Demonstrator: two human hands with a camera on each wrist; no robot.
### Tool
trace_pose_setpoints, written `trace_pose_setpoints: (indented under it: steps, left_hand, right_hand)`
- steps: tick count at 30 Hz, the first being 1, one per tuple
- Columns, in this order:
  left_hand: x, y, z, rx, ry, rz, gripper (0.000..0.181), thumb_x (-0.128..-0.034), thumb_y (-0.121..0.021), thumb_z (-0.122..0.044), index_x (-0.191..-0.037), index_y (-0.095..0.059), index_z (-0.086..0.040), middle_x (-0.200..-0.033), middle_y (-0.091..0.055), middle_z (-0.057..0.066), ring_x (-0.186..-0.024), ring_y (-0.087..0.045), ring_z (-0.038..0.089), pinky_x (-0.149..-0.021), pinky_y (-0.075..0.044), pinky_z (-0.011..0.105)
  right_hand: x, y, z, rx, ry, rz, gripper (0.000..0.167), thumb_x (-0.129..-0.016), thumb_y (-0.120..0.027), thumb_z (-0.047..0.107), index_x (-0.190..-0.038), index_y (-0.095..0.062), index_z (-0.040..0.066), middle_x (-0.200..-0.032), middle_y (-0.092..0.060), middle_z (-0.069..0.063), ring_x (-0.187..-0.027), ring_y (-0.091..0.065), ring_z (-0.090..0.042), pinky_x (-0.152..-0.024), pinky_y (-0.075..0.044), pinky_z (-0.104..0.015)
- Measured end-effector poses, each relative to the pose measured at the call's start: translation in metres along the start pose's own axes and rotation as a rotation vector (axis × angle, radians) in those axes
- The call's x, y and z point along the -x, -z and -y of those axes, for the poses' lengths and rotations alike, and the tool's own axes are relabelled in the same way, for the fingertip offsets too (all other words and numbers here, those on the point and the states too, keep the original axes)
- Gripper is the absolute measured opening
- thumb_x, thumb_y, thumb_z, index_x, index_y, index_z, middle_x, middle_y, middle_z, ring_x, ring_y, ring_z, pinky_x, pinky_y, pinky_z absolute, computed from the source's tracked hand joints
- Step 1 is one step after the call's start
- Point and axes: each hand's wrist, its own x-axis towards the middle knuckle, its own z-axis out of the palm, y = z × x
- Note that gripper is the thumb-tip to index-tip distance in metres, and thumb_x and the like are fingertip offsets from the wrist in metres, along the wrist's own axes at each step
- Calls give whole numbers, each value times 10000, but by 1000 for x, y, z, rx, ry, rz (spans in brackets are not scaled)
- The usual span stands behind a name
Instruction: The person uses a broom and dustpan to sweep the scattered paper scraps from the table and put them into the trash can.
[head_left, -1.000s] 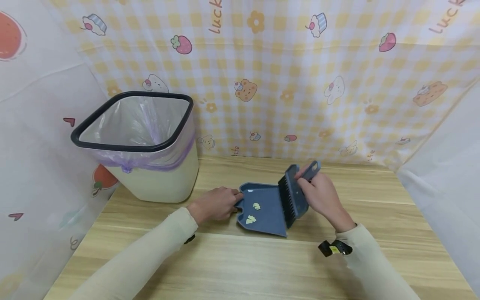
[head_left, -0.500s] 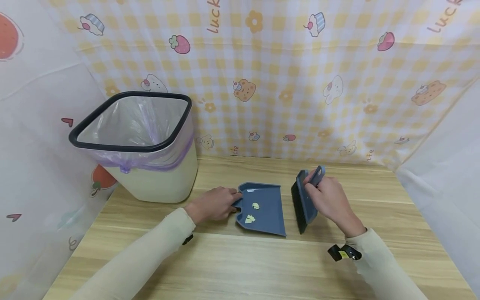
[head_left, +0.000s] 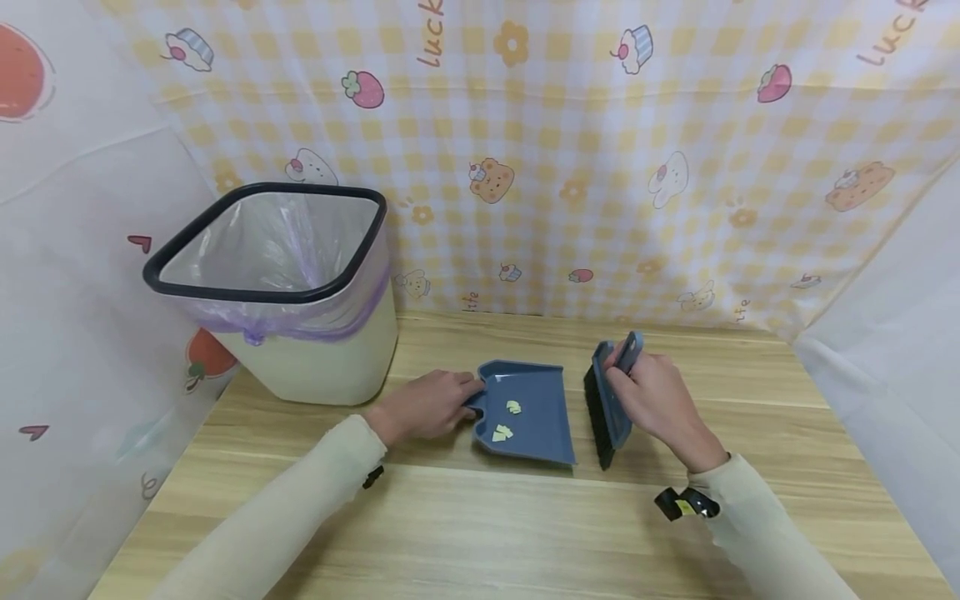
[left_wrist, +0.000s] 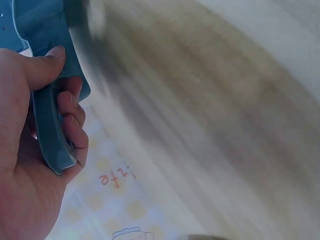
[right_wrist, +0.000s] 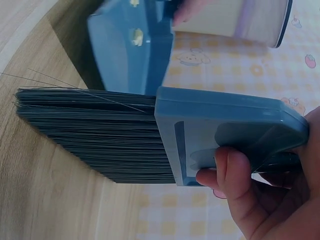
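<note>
A blue dustpan [head_left: 536,408] lies across the middle of the table, its wide edge facing right. My left hand [head_left: 427,404] grips its handle; the left wrist view has the fingers curled round that handle [left_wrist: 47,122] and the thumb on top. Two small clusters of pale yellow scraps [head_left: 502,433] sit on the pan, towards the handle end. To the right, my right hand [head_left: 660,400] holds a blue hand brush [head_left: 617,408] by its handle. Its dark bristles [right_wrist: 95,135] point down and left, a small gap from the pan's edge.
A cream trash bin [head_left: 337,358] with a black rim and a purple-edged liner stands at the back left, close to my left hand. Patterned cloth [head_left: 570,133] hangs behind the wooden table [head_left: 480,533], and white cloth borders both sides.
The brush has moved right, off the dustpan's wide edge, and now stands apart from it. The dustpan's wide edge looks slightly raised in the last half second; the scraps stay on it.
</note>
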Motion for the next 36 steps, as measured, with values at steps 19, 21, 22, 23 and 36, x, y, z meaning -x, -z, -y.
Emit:
trace_pose_setpoints:
  steps: [19,21,22,23,36]
  left_hand:
    - [-7,61,-12,-59,-108,-26,289,-1089,-716,-188,-1256,-677,44,-987,-659,58,-821,-638,161,-758,-586,339]
    - [-9,68,-13,-58,-110,-31,307,-1095,-719,-225,-1238,-678,44,-961,-642,44,-800,-612,146,-736,-568,329]
    - [-9,71,-13,-59,-107,-31,312,-1096,-721,-236,-1234,-679,41,-957,-634,38,-796,-602,143,-735,-562,328]
    - [-10,74,-14,-57,-103,-28,315,-1097,-719,-242,-1235,-679,38,-954,-631,33,-796,-597,141,-734,-559,328]
    - [-13,116,-17,-26,-55,4,178,-1099,-709,-206,-1113,-650,-39,-906,-561,-18,-804,-560,141,-735,-525,320]
  right_hand:
    - [-2,1,4,-11,-1,29,206,-1100,-520,119,-1014,-704,88,-648,-559,22,-558,-520,-169,-562,-445,-343]
    - [-2,1,4,-10,-1,27,205,-1096,-526,118,-1015,-712,86,-650,-570,24,-558,-522,-166,-555,-441,-339]
    - [-2,1,4,-12,-1,28,204,-1094,-529,118,-1015,-715,86,-648,-573,26,-556,-521,-166,-551,-438,-336]
    - [-2,1,4,-13,-2,30,203,-1093,-531,117,-1013,-715,85,-643,-571,26,-554,-519,-166,-547,-435,-334]
    - [-1,-1,2,-29,9,29,181,-1084,-552,94,-1048,-725,53,-693,-646,15,-582,-557,-167,-565,-453,-337]
